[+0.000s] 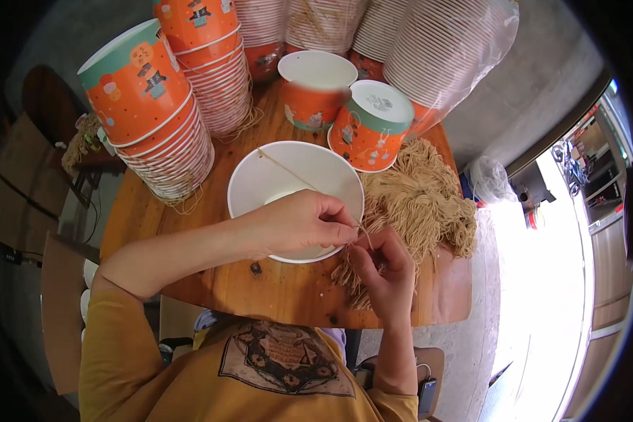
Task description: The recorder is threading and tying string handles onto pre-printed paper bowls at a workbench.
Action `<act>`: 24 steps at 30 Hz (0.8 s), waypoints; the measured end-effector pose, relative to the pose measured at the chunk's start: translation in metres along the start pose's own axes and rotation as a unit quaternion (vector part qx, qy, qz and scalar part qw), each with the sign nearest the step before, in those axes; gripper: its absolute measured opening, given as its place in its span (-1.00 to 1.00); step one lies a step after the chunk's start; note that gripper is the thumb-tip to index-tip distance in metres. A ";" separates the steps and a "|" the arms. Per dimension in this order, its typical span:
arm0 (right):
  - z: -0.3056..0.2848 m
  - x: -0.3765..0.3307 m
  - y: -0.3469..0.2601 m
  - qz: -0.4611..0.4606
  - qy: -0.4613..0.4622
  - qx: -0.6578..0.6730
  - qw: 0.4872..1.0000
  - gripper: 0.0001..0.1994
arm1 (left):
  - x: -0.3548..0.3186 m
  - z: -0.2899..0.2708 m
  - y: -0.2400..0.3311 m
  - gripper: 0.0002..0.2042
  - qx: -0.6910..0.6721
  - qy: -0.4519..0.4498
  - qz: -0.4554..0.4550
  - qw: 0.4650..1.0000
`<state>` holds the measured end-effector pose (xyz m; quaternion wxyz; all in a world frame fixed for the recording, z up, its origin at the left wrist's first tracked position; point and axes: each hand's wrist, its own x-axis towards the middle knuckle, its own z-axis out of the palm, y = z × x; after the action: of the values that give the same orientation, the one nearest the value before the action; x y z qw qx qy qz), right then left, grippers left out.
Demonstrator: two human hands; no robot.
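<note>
A white paper bowl (pixel 274 176) stands on the round wooden table (pixel 260 288), straight in front of me. My left hand (pixel 299 221) rests over the bowl's near rim, its fingertips pinched on a thin tan string (pixel 288 171) that runs up across the bowl. My right hand (pixel 387 271) sits just right of the bowl, fingers curled on the same string and touching a heap of tan string bundles (pixel 418 200).
Stacks of orange paper cups (pixel 155 105) lie tilted at the table's back left. Two single orange cups (pixel 369 126) stand behind the bowl. Plastic-wrapped stacks of white lids (pixel 443 49) fill the back right. A bright doorway is at the right.
</note>
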<state>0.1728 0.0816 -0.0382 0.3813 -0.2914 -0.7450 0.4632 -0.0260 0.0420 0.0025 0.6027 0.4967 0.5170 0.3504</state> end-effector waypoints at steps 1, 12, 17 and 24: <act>0.003 -0.002 0.000 0.004 0.009 0.009 1.000 -0.91 | 0.001 0.000 -0.001 -0.82 0.000 -0.001 -0.001 1.000; 0.028 -0.009 -0.018 -0.078 0.084 -0.103 0.988 -0.80 | -0.003 0.005 0.009 -0.85 -0.164 -0.011 -0.102 0.981; 0.022 -0.007 -0.013 -0.162 0.094 -0.201 0.962 -0.80 | -0.003 0.005 0.003 -0.84 -0.156 0.004 -0.066 0.986; 0.010 -0.009 -0.002 0.076 0.024 0.145 0.986 -0.91 | -0.008 0.004 0.009 -0.83 -0.071 0.006 -0.011 0.997</act>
<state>0.1689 0.0693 -0.0413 0.4015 -0.2999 -0.6365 0.5863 -0.0235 0.0358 0.0131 0.6366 0.4452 0.5000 0.3828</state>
